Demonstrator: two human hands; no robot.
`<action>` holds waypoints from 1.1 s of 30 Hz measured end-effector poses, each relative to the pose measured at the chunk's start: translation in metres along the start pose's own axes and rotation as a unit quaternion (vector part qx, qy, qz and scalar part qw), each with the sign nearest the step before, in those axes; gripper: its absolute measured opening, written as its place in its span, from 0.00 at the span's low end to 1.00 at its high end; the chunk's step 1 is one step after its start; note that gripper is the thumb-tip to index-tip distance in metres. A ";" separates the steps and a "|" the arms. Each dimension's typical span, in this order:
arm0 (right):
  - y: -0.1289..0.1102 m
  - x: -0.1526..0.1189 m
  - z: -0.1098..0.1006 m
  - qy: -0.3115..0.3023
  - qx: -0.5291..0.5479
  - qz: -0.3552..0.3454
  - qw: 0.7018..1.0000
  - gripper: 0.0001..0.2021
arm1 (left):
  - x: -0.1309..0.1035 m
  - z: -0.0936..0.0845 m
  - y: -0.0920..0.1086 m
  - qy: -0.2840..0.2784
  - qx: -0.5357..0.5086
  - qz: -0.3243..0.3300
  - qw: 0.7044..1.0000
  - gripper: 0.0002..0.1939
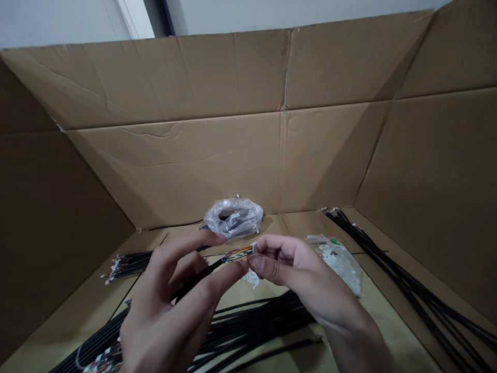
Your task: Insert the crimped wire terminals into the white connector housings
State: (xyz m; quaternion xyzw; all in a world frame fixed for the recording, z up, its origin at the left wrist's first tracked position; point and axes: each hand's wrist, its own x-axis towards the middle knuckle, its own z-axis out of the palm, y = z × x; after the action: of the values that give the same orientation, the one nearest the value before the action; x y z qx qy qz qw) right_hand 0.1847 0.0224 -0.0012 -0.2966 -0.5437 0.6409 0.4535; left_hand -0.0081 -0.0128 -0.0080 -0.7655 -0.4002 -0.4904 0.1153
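Observation:
A black cable [199,276] runs through my left hand [182,300], whose fingers are curled round it. Its thin coloured wires [237,254] fan out between my two hands and lead to a small white connector [254,248]. My right hand [289,264] pinches that connector between thumb and forefinger. The tip of my left forefinger or thumb reaches close to the right thumb, beside the wires. Under the hands lies a spread of black cables [256,321], and a small heap of white connectors [252,278] shows just below the fingertips.
Cardboard walls [217,155] surround the work surface. At the back sits a clear plastic bag [233,217]. A bag of white connectors [340,264] lies to the right, beside long black cables [392,269]. More cable bundles lie left [134,259] and front left [99,339].

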 end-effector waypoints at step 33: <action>0.007 0.005 0.000 0.008 0.000 -0.090 0.996 0.14 | 0.007 0.009 0.013 0.014 0.002 -0.052 0.999 0.11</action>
State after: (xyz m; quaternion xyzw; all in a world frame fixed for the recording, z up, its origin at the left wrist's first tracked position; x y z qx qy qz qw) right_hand 0.1813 0.0270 -0.0071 -0.2521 -0.5644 0.5951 0.5136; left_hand 0.0085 -0.0129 -0.0035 -0.7367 -0.4390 -0.5050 0.0970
